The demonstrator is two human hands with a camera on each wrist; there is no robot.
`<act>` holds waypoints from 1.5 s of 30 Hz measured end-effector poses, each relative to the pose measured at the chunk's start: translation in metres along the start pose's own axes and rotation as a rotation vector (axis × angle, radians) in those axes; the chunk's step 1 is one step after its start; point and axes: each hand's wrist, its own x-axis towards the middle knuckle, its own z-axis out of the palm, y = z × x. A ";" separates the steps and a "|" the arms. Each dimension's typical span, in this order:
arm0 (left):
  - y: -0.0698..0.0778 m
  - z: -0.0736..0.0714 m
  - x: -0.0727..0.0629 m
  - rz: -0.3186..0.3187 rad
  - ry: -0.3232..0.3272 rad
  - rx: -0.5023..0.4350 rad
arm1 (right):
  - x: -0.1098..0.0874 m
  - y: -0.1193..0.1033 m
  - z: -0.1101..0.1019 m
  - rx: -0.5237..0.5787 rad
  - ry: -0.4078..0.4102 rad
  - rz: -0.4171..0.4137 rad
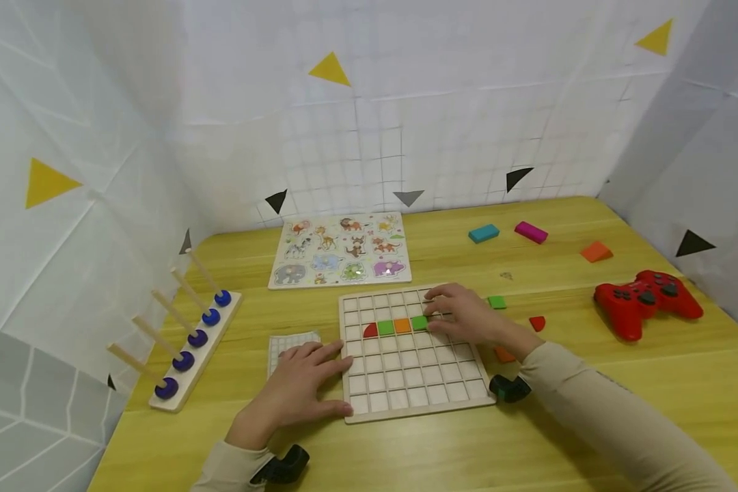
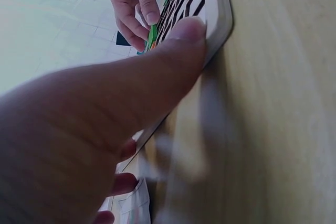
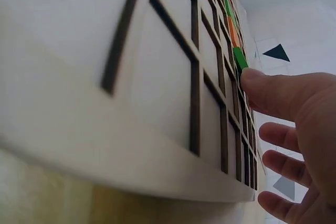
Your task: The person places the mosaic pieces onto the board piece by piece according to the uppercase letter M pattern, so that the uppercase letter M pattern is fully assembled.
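Note:
A wooden grid board [image 1: 421, 412] lies flat on the table. One row of it bears a red quarter-round tile [image 1: 370, 331], a green square tile [image 1: 385, 329], an orange square tile [image 1: 402, 326] and another green square tile [image 1: 419, 323]. My right hand [image 1: 464, 316] reaches over the board's right side and pinches that last green tile [image 3: 240, 57] by its edge with thumb and forefinger. The left hand [image 1: 304, 384] rests at the board's left edge with fingers extended. Its thumb [image 2: 186, 30] touches the frame near the front corner.
Left of the board lie a paper grid card [image 1: 277, 350] and a pegged stand [image 1: 226, 321] with blue rings. An animal puzzle [image 1: 338, 279] is behind. At right are a green tile [image 1: 497, 302], red piece [image 1: 538, 322], orange piece [image 1: 504, 354], several blocks [image 1: 484, 234] and a red game controller [image 1: 627, 321].

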 end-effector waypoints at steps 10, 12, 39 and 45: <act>0.003 -0.001 0.002 0.012 0.005 0.002 | 0.000 -0.005 -0.003 -0.040 -0.002 0.035; 0.004 -0.001 0.003 0.014 0.005 0.000 | 0.000 -0.006 -0.003 -0.042 -0.007 0.046; -0.002 0.000 -0.002 -0.019 -0.009 0.001 | -0.100 0.059 -0.077 -0.052 -0.047 0.428; 0.001 -0.001 0.000 -0.011 -0.004 -0.011 | -0.121 0.062 -0.073 -0.093 -0.034 0.422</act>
